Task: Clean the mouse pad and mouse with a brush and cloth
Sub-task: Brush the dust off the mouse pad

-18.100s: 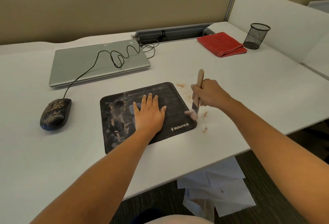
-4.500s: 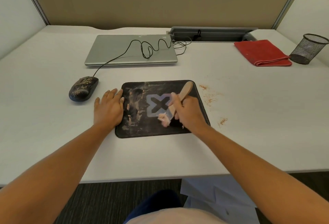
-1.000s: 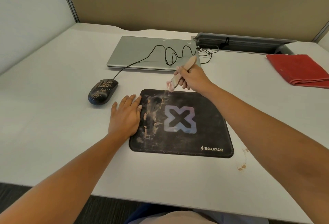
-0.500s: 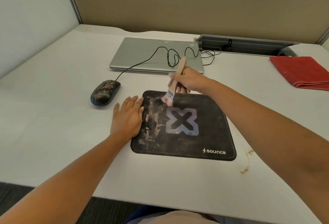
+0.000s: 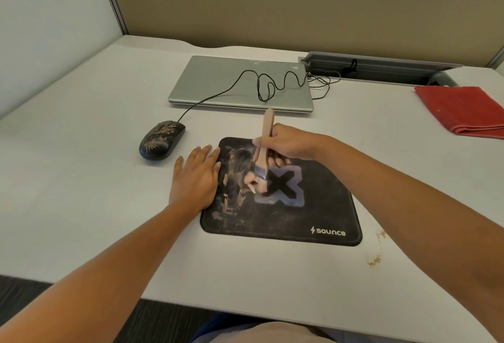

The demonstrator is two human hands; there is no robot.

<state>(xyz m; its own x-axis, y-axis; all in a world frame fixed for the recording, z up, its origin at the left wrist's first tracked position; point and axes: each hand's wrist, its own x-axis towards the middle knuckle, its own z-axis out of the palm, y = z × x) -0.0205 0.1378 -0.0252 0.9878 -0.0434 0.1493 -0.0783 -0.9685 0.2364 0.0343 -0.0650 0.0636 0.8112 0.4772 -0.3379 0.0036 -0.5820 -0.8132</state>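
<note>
Since the last glimpse, my right hand point(image 5: 290, 143) is bringing the brush point(image 5: 261, 158) down from the top edge of the mouse pad point(image 5: 316, 206) to frame centre, bristles splaying beside the X logo. My fingers are clamping mid-handle; I judge it light, stiff wood with soft, bending bristles. My left hand point(image 5: 195, 180) is lying flat, fingers straight, pinning the thin, probably floppy pad's left edge. Left of it, the dusty mouse point(image 5: 161, 139) is waiting.
</note>
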